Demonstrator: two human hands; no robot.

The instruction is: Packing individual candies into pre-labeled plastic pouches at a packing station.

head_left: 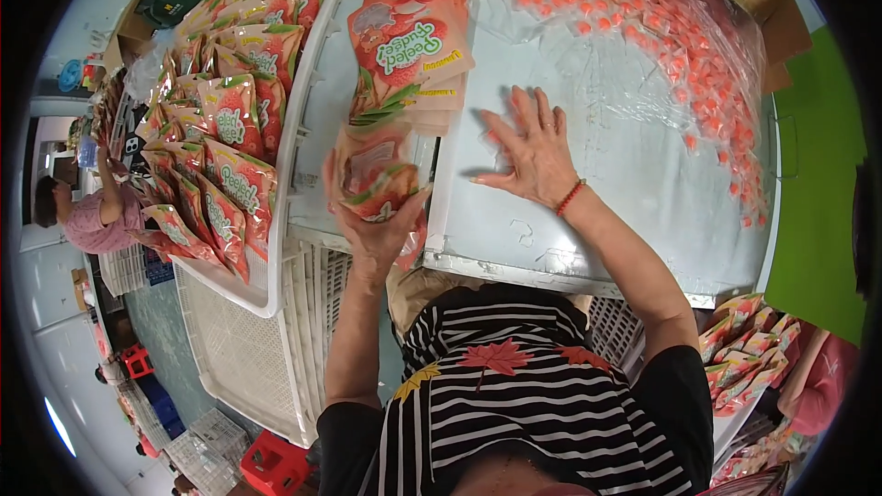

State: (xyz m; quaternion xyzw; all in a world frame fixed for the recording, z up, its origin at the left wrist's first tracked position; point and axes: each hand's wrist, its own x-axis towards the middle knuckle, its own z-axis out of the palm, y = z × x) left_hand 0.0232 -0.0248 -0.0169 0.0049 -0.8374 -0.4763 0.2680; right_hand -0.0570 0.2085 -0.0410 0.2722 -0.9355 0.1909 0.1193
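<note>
One pouch (375, 182) pinched in the left hand (372, 225), right hand (531, 152) spread flat on the tabletop (514, 230).
That loose grip could let it slip; a sweep may scatter the candies (643, 28).

Pouch stack (409, 46) behind hands; filled tray (303, 83) left; candy bag (643, 46) right.

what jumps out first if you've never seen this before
Red-and-green snack pouches dominate: rows of them fill the white tray on the left, and a stack lies at top centre. The left hand holds one pouch up in the middle, while the right hand lies spread flat on the pale table. At top right, a clear bag bulges with small orange candies.
</note>
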